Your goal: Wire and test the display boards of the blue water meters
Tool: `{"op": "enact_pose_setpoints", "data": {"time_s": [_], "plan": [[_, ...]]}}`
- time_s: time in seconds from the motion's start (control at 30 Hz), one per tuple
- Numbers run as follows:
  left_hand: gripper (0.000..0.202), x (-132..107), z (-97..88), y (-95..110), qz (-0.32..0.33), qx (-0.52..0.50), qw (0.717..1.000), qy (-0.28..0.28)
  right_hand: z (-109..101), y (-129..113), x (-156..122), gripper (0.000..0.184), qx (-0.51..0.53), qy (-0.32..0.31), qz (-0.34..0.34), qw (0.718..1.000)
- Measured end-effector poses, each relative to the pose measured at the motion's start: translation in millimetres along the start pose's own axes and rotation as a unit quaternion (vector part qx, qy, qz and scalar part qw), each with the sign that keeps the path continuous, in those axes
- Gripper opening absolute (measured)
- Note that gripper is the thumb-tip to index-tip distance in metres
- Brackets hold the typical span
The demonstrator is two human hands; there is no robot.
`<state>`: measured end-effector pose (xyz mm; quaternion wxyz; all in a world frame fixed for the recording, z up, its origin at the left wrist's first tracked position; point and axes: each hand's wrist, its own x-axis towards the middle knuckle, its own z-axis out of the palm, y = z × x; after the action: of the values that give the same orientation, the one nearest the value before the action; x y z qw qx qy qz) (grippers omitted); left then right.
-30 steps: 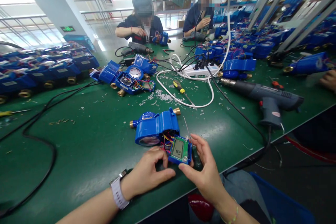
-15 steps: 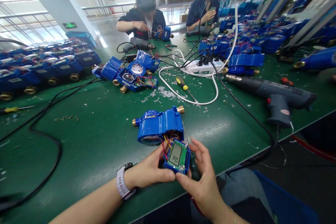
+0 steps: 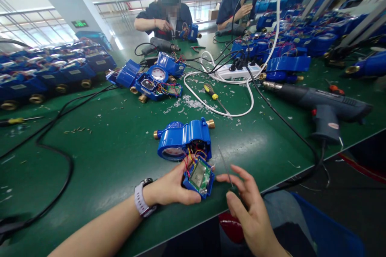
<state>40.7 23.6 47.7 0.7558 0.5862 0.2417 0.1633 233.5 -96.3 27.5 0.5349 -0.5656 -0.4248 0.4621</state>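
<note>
1. Head view, left hand: the left hand (image 3: 171, 184), with a white-strapped watch (image 3: 141, 200) on its wrist, closes its grip around the edge of a blue-framed green circuit board (image 3: 199, 178), which it holds just above the bench (image 3: 114, 144).
2. Head view, right hand: the right hand (image 3: 247, 204) stands just beside the board, its fingers spread and its grip partly open. A thin steel screwdriver shaft (image 3: 224, 167) rises at the fingers; its handle is hidden, so I cannot tell whether it is held.
3. Head view, around the hands: coloured wires (image 3: 193, 158) join the board to an opened blue water meter (image 3: 183, 140) with brass ends, which lies on the bench touching the left hand.
4. Head view, further off: another opened meter (image 3: 157, 82), a yellow-handled screwdriver (image 3: 211, 92), a white power strip (image 3: 238, 71) and a grey heat gun (image 3: 319, 108) lie on the bench among plastic shavings (image 3: 187, 102). Rows of blue meters (image 3: 54, 72) line the bench, and two co-workers (image 3: 164, 20) (image 3: 238, 6) sit across it, working with their own hands.
</note>
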Motion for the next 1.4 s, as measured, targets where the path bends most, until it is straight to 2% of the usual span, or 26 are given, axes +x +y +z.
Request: {"op": "enact_pose_setpoints", "data": {"time_s": [0.13, 0.23, 0.33, 0.43, 0.57, 0.7, 0.8, 1.0, 1.2, 1.4], "plan": [[0.1, 0, -5.7, 0, -0.03, -0.031, 0.999, -0.025, -14, -1, -10, 0.034, -0.029, 0.017, 0.006, 0.999], [0.085, -1, -11.6, 0, -0.015, 0.025, 0.998, -0.048, -18, -2, -14, 0.031, -0.053, 0.009, -0.005, 0.999], [0.076, -1, -16.5, 1, 0.004, 0.091, 0.995, -0.048, -19, -5, -8, 0.03, -0.066, 0.008, -0.048, 0.997], [0.075, 0, -18.2, 2, 0.01, 0.152, 0.988, -0.036, -15, -11, 14, 0.024, -0.071, 0.007, -0.096, 0.993], [0.074, 1, -16.1, 5, 0.044, 0.21, 0.976, -0.024, 0, -24, 62, 0.007, -0.092, 0.008, -0.163, 0.982], [0.073, 2, -14.8, 11, 0.067, 0.23, 0.971, -0.015, 19, -32, 105, 0.023, -0.095, -0.036, -0.158, 0.982], [0.075, 0, -17.2, 13, 0.079, 0.25, 0.965, -0.003, 32, -35, 119, 0.025, -0.072, -0.041, -0.167, 0.983], [0.077, -3, -23.2, 13, 0.063, 0.279, 0.958, 0.003, 50, -27, 123, 0.026, -0.023, -0.014, -0.153, 0.988], [0.079, -4, -29.9, 23, 0.047, 0.246, 0.968, -0.027, 50, -22, 125, 0.027, 0.015, -0.01, -0.139, 0.99], [0.08, -13, -37.0, 42, 0.012, 0.333, 0.942, -0.038, 48, -17, 125, 0.027, 0.007, -0.015, -0.145, 0.989]]}}
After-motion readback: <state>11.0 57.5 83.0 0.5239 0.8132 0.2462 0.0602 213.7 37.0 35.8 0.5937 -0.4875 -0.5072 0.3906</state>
